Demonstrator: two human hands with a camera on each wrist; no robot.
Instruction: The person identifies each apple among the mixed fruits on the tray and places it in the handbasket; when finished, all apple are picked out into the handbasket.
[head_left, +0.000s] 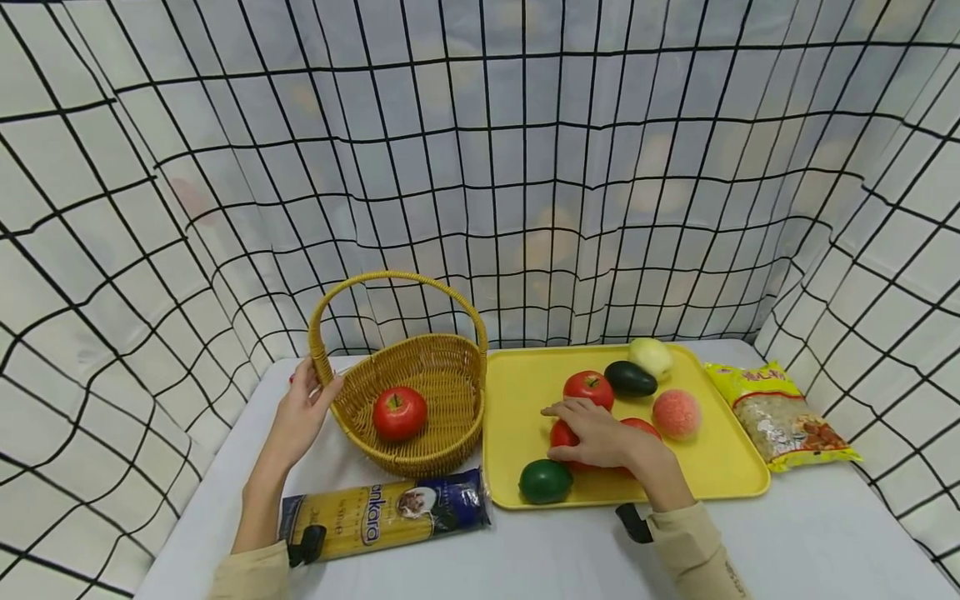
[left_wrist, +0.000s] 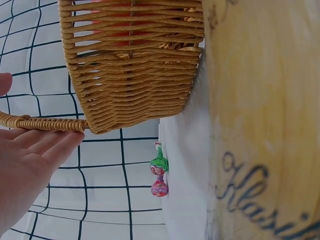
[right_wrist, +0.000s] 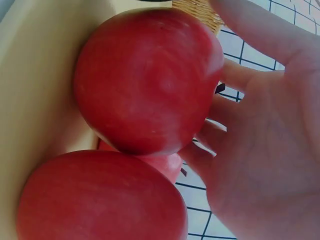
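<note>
In the head view my left hand (head_left: 302,408) is at the side of the wicker basket (head_left: 450,367), which has a red apple (head_left: 400,414) inside. Nearly straight fingers touch the basket handle (left_wrist: 50,124) in the left wrist view, and the thumb stands apart from it. My right hand (head_left: 596,433) reaches over a red apple (right_wrist: 150,80) on the yellow tray (head_left: 517,383). Its fingers extend along the far side of that apple, with the thumb on the near side. Another red apple (right_wrist: 100,200) lies close by. A dark green lemon-shaped fruit (head_left: 546,482) sits before the thumb.
A red apple (head_left: 589,388), a dark avocado-like fruit (head_left: 631,378), a pale yellow fruit (head_left: 651,358) and a peach (head_left: 677,414) share the tray. A pasta packet (head_left: 390,512) lies before the basket, a yellow food bag (head_left: 783,417) at right. Wrapped lollipops (left_wrist: 159,175) lie behind the basket.
</note>
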